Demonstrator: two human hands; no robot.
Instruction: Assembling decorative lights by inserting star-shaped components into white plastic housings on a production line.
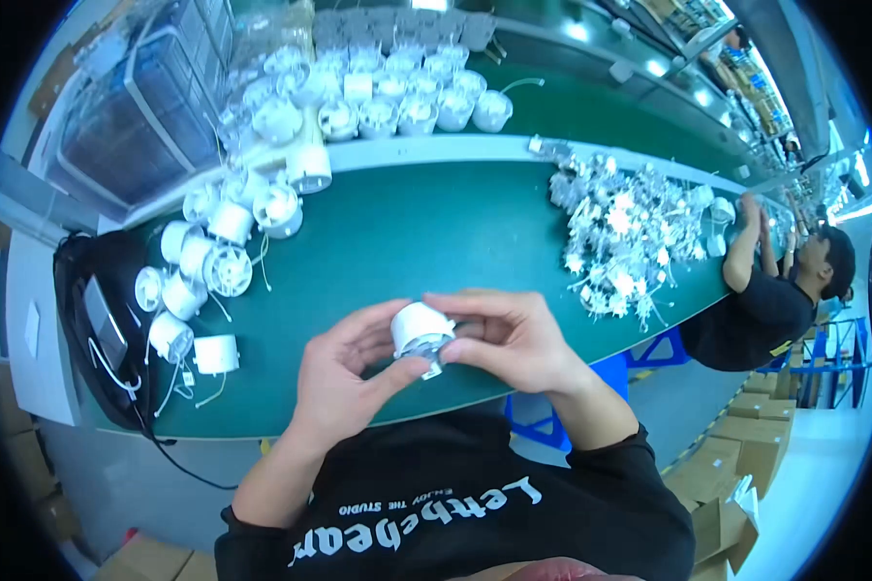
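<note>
Between my two hands, over the near part of the green table [426, 232], is a white cylindrical housing [421, 324] with a clear or silvery part at its lower end. My left hand [344, 368] grips it from the left, thumb on the lower end. From the right, my right hand [513, 339] closes its fingers and thumb on the same housing. On the table to the left lie several similar white housings [231, 223], some with short white cables. A heap of shiny silvery small parts [620, 228] is spread at the right.
More white housings [417, 114] stand in rows beyond a pale ledge [426, 150]. A black bag [97, 320] with a cable sits at the left edge. A co-worker [775, 300] in black is at the right. Blue stools [601, 382] and cardboard boxes [746, 436] stand below the table.
</note>
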